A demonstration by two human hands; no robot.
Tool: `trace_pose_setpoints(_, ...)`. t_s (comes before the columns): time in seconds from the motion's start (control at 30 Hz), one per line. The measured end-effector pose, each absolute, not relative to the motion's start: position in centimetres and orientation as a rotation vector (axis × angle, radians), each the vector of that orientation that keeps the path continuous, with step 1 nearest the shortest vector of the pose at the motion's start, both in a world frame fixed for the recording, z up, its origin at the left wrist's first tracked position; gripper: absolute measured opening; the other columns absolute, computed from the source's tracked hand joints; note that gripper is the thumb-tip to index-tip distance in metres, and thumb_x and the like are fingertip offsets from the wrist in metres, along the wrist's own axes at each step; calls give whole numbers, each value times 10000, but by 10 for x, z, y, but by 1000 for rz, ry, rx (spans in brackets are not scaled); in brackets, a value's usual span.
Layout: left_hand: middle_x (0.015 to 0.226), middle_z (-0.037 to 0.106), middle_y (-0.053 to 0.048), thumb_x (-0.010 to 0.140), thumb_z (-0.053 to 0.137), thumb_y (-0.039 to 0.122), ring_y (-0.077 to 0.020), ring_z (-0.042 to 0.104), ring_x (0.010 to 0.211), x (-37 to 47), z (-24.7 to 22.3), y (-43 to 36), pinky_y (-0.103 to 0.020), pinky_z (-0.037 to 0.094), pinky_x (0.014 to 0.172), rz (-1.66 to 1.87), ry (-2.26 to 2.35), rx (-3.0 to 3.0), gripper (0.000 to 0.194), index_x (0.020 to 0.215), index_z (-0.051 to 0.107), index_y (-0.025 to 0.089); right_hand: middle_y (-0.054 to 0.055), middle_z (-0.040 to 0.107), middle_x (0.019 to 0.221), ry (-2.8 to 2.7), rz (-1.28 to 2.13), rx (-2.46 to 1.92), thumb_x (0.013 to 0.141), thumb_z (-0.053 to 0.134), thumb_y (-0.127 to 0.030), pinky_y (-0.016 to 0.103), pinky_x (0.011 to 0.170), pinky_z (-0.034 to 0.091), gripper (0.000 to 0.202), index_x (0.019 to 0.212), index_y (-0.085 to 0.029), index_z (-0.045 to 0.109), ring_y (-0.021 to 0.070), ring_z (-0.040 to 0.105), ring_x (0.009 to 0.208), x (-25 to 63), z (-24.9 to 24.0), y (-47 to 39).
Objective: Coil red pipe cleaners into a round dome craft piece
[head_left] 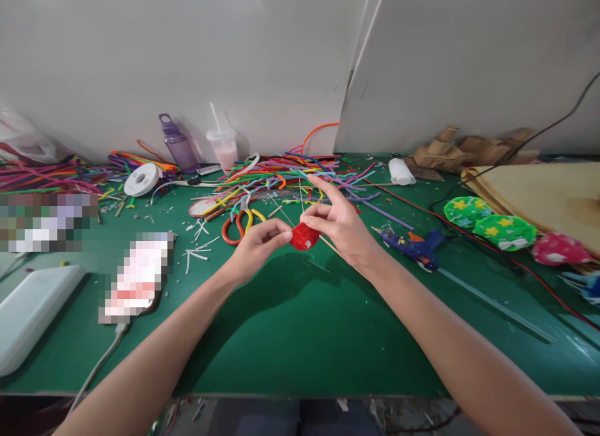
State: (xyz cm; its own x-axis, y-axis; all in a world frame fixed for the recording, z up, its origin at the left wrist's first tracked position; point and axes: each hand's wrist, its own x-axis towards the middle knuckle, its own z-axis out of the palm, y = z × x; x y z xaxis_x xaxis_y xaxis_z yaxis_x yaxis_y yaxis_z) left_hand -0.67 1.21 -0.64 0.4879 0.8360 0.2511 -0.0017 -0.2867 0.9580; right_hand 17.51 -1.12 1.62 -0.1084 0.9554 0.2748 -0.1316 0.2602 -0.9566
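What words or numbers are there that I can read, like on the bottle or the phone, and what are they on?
There are none that I can read.
Phone with the pink and white screen: too blurred.
Glue gun: any marks are too small.
Purple bottle, drink cup, and red fuzzy thing: no letters show.

Toward the far left I count one purple bottle (pixel 180 150), one lidded cup (pixel 223 150) with one straw (pixel 214 117), and one white spool (pixel 141 181). I see one red piece (pixel 305 236) in the middle. To the right I make out one glue gun (pixel 415 247), two green pieces (pixel 505 232) and one pink piece (pixel 559 249). The coloured stems (pixel 281 173) are too many for me to count.
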Motion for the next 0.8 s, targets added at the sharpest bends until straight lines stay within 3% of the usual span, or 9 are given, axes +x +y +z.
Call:
trace_pose_setpoints(0.17, 737, 636, -22, 786, 686, 378, -137, 550, 706, -5, -8, 13, -262, 406, 684, 993, 720, 1572, 224, 784, 673, 154, -9, 632, 758, -1342, 1107, -902, 769, 638, -216, 370, 689, 529, 690, 1404, -323, 389, 180, 602, 721, 174, 17, -11)
trace_pose_setpoints(0.37, 773, 645, -1, 748, 731, 344, -121, 589, 751, -2, -9, 15, -278, 459, 801, 1137, 663, 1198, 195, 771, 653, 167, 34, 661, 1026, -1338, 861, -891, 806, 638, -278, 351, 742, 527, 555, 1328, -321, 454, 194, 607, 931, 182, 11, -2)
trace_pose_setpoints(0.47, 753, 643, 9, 751, 734, 319, -110, 591, 739, -4, -10, 17, -291, 465, 844, 1151, 626, 1111, 179, 785, 641, 170, 43, 665, 952, -1371, 626, -1013, 810, 633, -294, 330, 709, 494, 251, 1056, -243, 630, 186, 595, 874, 185, 6, 2)
trace_pose_setpoints(0.53, 777, 660, 3, 750, 737, 306, -117, 606, 768, -5, -11, 18, -298, 465, 862, 1143, 618, 1090, 173, 802, 641, 172, 50, 666, 928, -1449, 597, -1086, 822, 612, -314, 325, 688, 470, 132, 889, -213, 665, 182, 585, 835, 183, 2, 3)
trace_pose_setpoints(0.63, 825, 683, -11, 740, 746, 311, -134, 624, 826, -4, -10, 17, -290, 463, 860, 1115, 637, 1087, 186, 807, 645, 171, 55, 659, 948, -1535, 659, -1076, 832, 586, -323, 318, 682, 447, 141, 816, -205, 663, 186, 579, 852, 178, 0, 1)
trace_pose_setpoints(0.8, 796, 668, 4, 712, 764, 329, -117, 615, 783, -3, -9, 17, -255, 461, 806, 1093, 669, 1021, 213, 772, 637, 169, 38, 616, 815, -1569, 833, -1078, 843, 554, -325, 279, 569, 389, 162, 804, -197, 646, 156, 541, 726, 175, 2, -1)
